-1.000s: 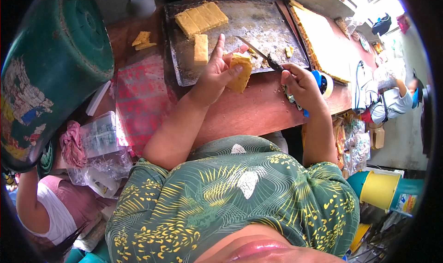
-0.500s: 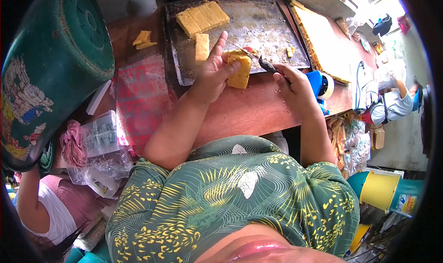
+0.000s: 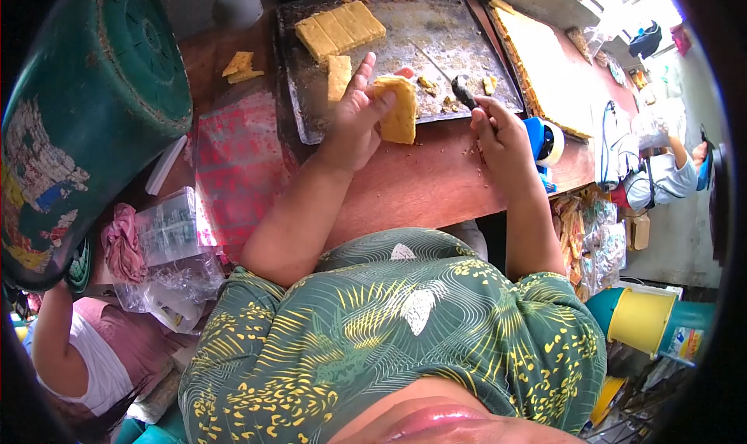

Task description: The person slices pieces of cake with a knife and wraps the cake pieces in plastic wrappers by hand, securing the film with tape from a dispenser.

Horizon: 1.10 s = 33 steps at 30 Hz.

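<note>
My left hand (image 3: 359,125) grips an upright slab of yellow cake (image 3: 400,115) above the table's front edge, thumb across its face and index finger pointing up. In my right hand (image 3: 502,129) is a knife with a black handle (image 3: 464,92). Its thin blade reaches up and left over the dark metal tray (image 3: 443,31), apart from the cake. Small cake scraps (image 3: 428,86) lie on the tray between my hands. Behind my left hand stands a single cake piece (image 3: 338,77), and beyond it a sliced block of cake (image 3: 340,30).
At right are a blue tape dispenser (image 3: 535,139) and a large pale cake sheet (image 3: 545,66). A green bin (image 3: 148,47), cake offcuts (image 3: 241,66) and a red-patterned plastic sheet (image 3: 237,160) are at left. Other people show at lower left (image 3: 54,335) and far right (image 3: 660,181).
The knife has moved away from the cake to the right and up, along with my right hand. The cake has turned slightly in my left hand. More scraps show on the tray.
</note>
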Available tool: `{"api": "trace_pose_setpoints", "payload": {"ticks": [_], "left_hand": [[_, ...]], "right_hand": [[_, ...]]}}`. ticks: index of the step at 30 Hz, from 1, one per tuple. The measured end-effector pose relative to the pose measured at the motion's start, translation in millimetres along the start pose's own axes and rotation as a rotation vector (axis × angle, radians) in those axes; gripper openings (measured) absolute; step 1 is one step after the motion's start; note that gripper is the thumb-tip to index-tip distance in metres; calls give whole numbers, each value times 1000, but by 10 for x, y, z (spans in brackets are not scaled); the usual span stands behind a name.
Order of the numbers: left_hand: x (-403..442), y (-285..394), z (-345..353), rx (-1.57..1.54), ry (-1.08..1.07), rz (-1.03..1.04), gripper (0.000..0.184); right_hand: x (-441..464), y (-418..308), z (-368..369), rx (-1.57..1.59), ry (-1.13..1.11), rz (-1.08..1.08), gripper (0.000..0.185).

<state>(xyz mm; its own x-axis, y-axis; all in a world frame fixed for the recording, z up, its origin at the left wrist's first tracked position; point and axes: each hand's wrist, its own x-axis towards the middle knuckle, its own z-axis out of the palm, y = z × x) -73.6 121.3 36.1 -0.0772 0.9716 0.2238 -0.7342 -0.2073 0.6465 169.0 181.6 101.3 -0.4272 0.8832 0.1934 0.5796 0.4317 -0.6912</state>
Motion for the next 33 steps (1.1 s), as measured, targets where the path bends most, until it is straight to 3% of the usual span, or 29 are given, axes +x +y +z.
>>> {"api": "trace_pose_setpoints", "payload": {"ticks": [5,9,12,13,16,18,20,22,26,28,32,33], "left_hand": [[23,5,-5,-112,109,13,85],[38,14,-42,-194,143,2,81],[45,-8,-64,-191,154,10,80],[49,-8,-63,-188,165,12,79],[50,-30,-32,-168,223,34,75],[45,-68,14,-138,289,66,73],[13,-68,70,-80,324,54,72],[3,-62,90,-22,337,66,72],[20,-105,45,119,331,129,72],[37,-149,12,157,301,186,71],[15,-105,91,284,248,286,70],[4,-62,115,316,221,343,72]], "right_hand": [[316,485,46,-247,61,37,34],[357,473,110,-338,37,70,32],[368,511,147,-642,169,-232,34],[351,458,156,-594,160,-172,36],[301,166,241,-345,179,-403,41],[134,-187,370,-216,89,-463,52],[1,-395,506,-397,-30,-674,65],[-50,-337,640,-490,-162,-751,73],[5,-67,626,-671,-14,-385,86],[-39,-8,519,-712,57,-328,82],[-286,-107,448,-656,-112,-386,70],[-371,-95,519,-443,-252,-426,70]]}}
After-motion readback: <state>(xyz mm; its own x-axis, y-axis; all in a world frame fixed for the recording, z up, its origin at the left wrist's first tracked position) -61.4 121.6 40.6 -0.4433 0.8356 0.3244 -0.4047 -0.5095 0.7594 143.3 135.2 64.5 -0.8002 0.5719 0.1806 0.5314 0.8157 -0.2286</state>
